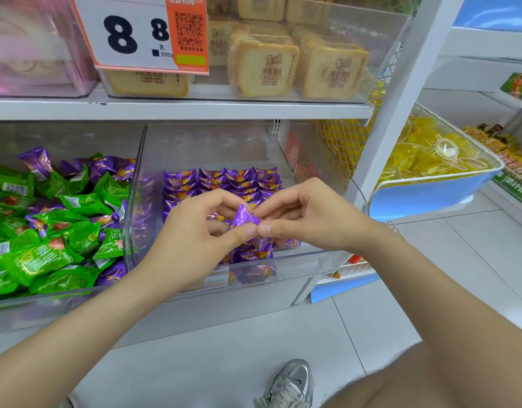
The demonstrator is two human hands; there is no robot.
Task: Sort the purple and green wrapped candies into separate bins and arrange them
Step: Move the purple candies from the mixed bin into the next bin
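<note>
A purple candy (pixel 243 217) in shiny, creased foil with a peaked top sits between both hands, above the front of the right bin (pixel 283 257). The left hand (pixel 195 231) pinches its lower edge with thumb and curled fingers; the right hand (pixel 306 216) pinches the same wrapper from the other side, thumbs nearly touching. Beneath, purple candies (pixel 224 179) stand in neat rows. The left bin (pixel 47 295) holds green candies (pixel 77 201) jumbled with purple strays (pixel 106 166).

left bin (pixel 32 301) sits just beside right bin (pixel 301 262) (toast packs (pixel 265 69) on shelf (pixel 195 108) above).
</note>
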